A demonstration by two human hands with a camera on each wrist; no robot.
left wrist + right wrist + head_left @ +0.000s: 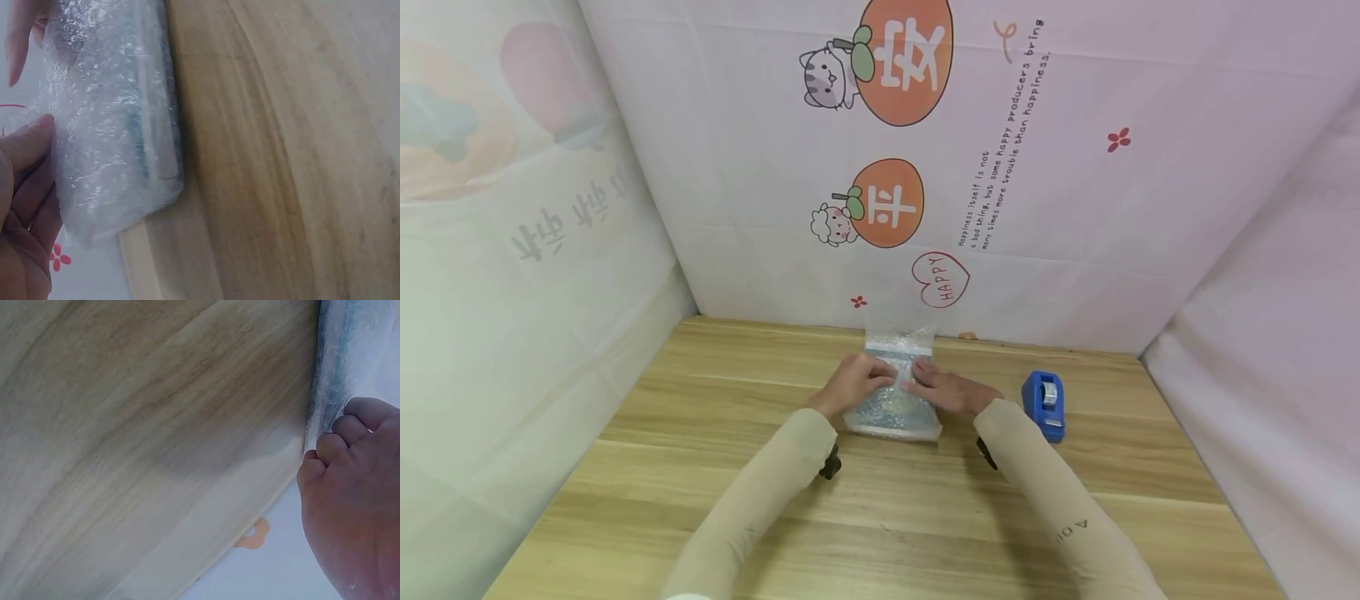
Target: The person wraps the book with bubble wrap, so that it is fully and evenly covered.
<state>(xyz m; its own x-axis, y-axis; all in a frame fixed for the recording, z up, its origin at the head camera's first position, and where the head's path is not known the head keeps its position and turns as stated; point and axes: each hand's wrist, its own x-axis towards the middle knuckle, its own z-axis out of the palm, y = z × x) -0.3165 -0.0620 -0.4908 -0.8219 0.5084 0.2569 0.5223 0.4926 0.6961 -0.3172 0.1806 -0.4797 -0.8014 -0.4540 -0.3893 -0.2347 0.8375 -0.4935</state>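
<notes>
Your L hand [854, 383] is part closed, thumb and bent fingers pinching the edge of the bubble-wrapped pkg [891, 410]. Your R hand [953, 392] is on the opp. side, fingers bent and touching the wrap; tips hidden, so can't tell if it grips. Pkg sits btwn both hands nr the far edge of the wood table [880, 517], clear wrap reaching up by the printed backdrop [737, 167]. Blue tape dispenser [1033, 408] stands nr your R forearm, w/ a roll in it.
</notes>
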